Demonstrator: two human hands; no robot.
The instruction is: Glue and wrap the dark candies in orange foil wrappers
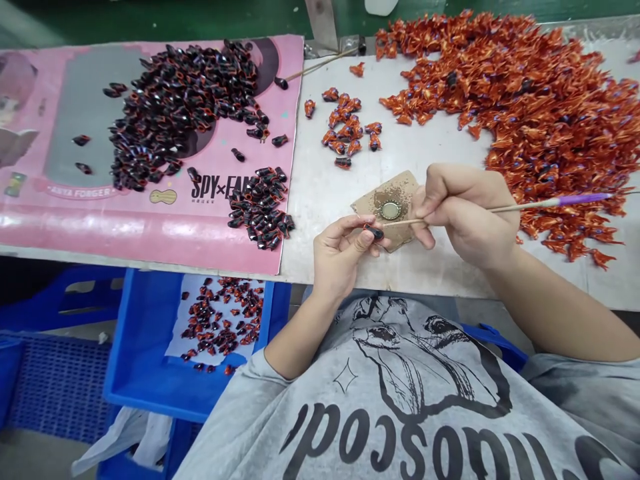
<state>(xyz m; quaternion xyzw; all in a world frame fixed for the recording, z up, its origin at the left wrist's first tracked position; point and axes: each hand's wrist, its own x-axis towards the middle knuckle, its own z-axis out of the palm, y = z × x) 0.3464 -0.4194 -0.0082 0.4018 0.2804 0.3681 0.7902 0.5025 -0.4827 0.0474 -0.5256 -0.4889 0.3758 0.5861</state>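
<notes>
Between the thumb and fingers of my left hand is a small black piece. My right hand grips a thin wooden stick with a purple section near its far end. The stick's tip reaches the black piece. Under and behind the hands lies a brown stained card, bearing a small round cap with pale contents. A small group of orange-and-dark pieces rests on the white tabletop beyond my hands.
A large heap of orange pieces covers the right side. Black pieces are piled on a pink mat at left, with a smaller pile nearer. Below the table edge, a blue bin holds paper and more pieces.
</notes>
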